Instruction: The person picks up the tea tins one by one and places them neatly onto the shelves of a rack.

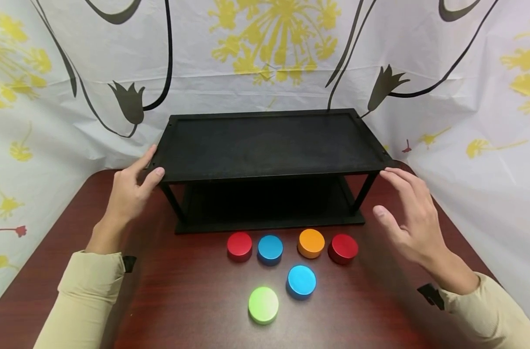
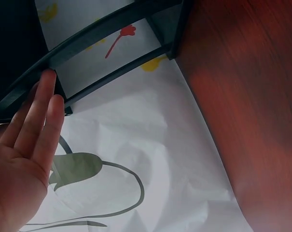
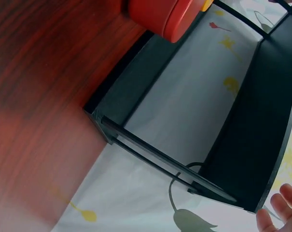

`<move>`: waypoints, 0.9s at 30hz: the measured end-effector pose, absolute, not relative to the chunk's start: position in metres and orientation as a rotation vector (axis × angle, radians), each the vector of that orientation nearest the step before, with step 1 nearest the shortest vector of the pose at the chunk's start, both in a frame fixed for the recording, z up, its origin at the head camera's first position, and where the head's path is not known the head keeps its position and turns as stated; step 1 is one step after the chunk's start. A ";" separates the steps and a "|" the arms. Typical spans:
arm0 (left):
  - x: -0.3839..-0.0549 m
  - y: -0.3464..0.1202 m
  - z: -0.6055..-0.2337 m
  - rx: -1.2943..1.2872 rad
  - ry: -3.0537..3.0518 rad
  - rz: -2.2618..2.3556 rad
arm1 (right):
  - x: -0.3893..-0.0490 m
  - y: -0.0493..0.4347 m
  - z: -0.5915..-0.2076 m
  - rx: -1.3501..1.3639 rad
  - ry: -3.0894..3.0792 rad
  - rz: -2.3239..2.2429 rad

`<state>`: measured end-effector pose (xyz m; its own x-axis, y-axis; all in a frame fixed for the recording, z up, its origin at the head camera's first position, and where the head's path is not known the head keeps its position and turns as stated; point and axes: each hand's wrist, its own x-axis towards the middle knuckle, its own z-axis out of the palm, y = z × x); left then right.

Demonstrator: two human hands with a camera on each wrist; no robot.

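A black two-tier shelf [image 1: 265, 145] stands on the table. My left hand [image 1: 128, 194] is at its front left corner, with the thumb over the top board's edge and the other fingers along the side. In the left wrist view, that hand's fingers [image 2: 39, 113] extend nearly straight against the shelf's side. Beside the front right corner, my right hand [image 1: 410, 218] has its fingertips right at the top board's edge and its thumb spread apart. It holds nothing. Only some fingertips [image 3: 286, 200] of it show in the right wrist view.
In front of the shelf lie small round pieces: red [image 1: 239, 245], blue [image 1: 270, 249], orange [image 1: 311, 243], another red [image 1: 343, 248], light blue [image 1: 301, 281] and green [image 1: 263, 305]. A flower-print white sheet [image 1: 256, 92] surrounds the dark red wooden table [image 1: 182, 300].
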<state>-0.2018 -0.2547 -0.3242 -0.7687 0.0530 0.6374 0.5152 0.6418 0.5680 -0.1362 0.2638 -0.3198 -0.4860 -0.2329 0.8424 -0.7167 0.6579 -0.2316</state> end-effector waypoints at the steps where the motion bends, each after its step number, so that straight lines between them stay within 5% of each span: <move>1: -0.202 -0.255 -0.324 -0.440 -2.274 -1.033 | -0.136 0.265 -0.321 0.737 -2.045 0.740; 27: -0.204 -0.253 -0.332 -0.430 -2.215 -1.036 | -0.128 0.265 -0.343 0.662 -2.423 0.864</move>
<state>-0.2042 -0.2535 -0.3315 -0.7370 0.0215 0.6755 0.5323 0.6344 0.5605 -0.1279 0.2655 -0.3427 -0.7677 -0.2768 0.5779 -0.5800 0.6835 -0.4431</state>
